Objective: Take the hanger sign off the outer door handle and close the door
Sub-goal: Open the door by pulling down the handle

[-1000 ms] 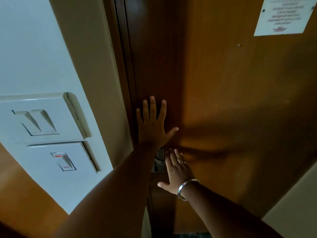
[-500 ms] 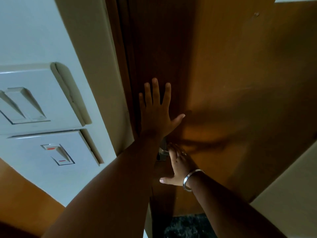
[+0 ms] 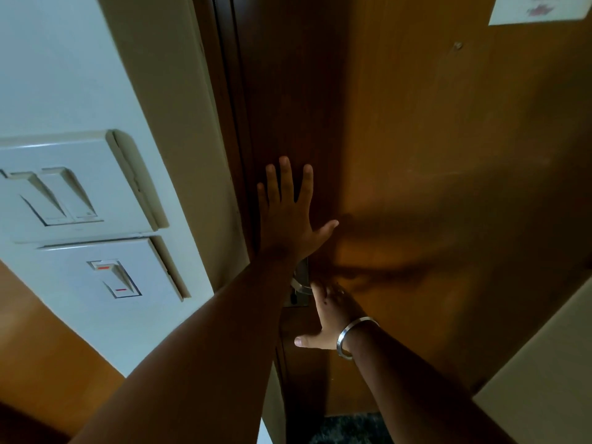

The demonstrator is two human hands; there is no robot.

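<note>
Left hand (image 3: pixel 285 216) laid flat against door (image 3: pixel 416 155) near its latch edge, fingers spread, grip fully open and holding nothing; presumably placed there to press the leaf home against the frame (image 3: pixel 224 123). Right hand (image 3: pixel 330 318) set lower on the same edge, just beside the metal handle plate (image 3: pixel 301 283), fingers extended toward the handle and thumb out to the side; grip open, nothing held. Whether the fingertips touched the handle could not be told, being partly hidden by the left forearm. Hanger sign not visible anywhere: neither in a hand nor on the handle seen here, so judged already removed. Door appeared flush or nearly flush with the frame; closing judged at its final stage, with latch engagement still to confirm. Switch panel (image 3: pixel 80 193) on wall at left edge, paper notice (image 3: pixel 541 8) at upper right corner of door.
</note>
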